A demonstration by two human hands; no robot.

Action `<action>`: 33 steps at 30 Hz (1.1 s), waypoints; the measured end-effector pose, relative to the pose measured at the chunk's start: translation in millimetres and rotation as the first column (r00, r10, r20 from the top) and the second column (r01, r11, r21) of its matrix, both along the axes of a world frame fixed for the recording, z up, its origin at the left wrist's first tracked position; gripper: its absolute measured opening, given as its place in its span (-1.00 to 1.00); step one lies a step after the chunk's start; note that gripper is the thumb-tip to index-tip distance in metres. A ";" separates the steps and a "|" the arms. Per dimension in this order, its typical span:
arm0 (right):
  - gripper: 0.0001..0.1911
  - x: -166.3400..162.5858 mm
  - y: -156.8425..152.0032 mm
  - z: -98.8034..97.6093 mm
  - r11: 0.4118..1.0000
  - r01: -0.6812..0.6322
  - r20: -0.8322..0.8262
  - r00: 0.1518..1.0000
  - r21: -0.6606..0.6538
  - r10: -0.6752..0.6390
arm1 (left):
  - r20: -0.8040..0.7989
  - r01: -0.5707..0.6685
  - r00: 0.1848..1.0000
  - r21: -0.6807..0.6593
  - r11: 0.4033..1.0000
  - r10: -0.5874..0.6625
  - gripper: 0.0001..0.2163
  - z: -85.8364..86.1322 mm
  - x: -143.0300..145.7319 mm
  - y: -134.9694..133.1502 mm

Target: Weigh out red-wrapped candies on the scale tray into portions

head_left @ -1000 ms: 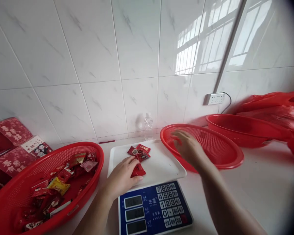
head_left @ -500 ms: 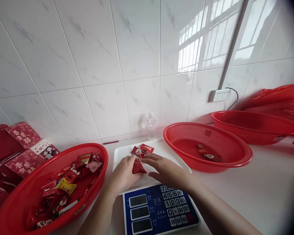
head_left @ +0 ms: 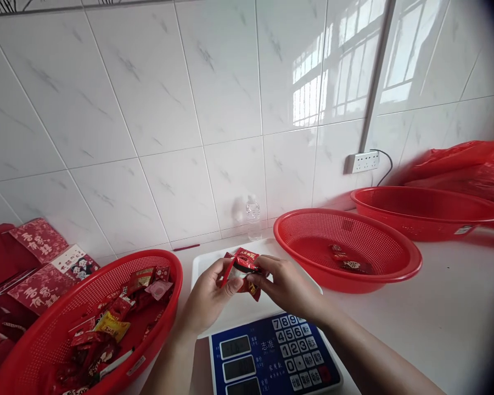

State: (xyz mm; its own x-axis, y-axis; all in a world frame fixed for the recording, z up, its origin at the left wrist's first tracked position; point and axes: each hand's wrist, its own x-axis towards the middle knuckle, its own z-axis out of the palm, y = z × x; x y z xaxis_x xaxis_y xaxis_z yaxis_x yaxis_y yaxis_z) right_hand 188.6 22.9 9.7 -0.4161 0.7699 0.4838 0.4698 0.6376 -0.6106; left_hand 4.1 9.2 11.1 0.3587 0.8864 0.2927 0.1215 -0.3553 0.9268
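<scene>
Left hand (head_left: 208, 296) and right hand (head_left: 286, 282), both pinching red packets (head_left: 246, 264) over the tray (head_left: 226, 315) of the scale (head_left: 267, 356); loaded basket (head_left: 178, 285) left of the scale, sparser basket (head_left: 329, 278) right.

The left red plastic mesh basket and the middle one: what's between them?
The head view shows a white rectangular tray and a blue scale panel there, with the left hand and right hand holding small red packets over the tray.

Bare hands (head_left: 208, 293) and bare forearms (head_left: 170, 351)
</scene>
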 end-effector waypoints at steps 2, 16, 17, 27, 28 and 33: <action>-0.85 0.1 1.3 -1.7 0.999 0.013 0.038 0.999 -0.038 -0.011 | -0.005 -0.068 0.998 0.011 0.998 0.068 -0.66 -2.3 1.9 2.7; -0.76 7.2 8.5 -9.2 0.978 -0.095 -0.047 0.995 -0.185 0.088 | 0.064 -0.108 0.992 -0.038 0.993 0.110 -0.77 -8.8 5.6 4.9; -0.76 6.7 7.4 -8.5 0.977 -0.105 -0.052 0.994 -0.188 0.097 | 0.059 -0.136 0.989 -0.029 0.990 0.138 -0.78 -9.2 5.7 4.9; -0.70 8.0 8.3 -3.8 0.993 0.066 -0.032 0.997 -0.094 -0.070 | 0.063 -0.225 0.973 0.063 0.972 0.221 -0.75 -12.2 10.5 5.9; -0.71 14.3 11.1 -1.8 0.985 0.160 -0.007 0.987 -0.057 -0.161 | 0.063 -0.245 0.968 0.064 0.967 0.241 -0.72 -13.4 10.1 7.6; -0.68 70.5 33.0 10.5 0.715 0.694 0.074 0.711 0.081 -0.699 | 0.100 -0.423 0.905 0.095 0.901 0.414 -0.60 -18.4 -0.3 16.9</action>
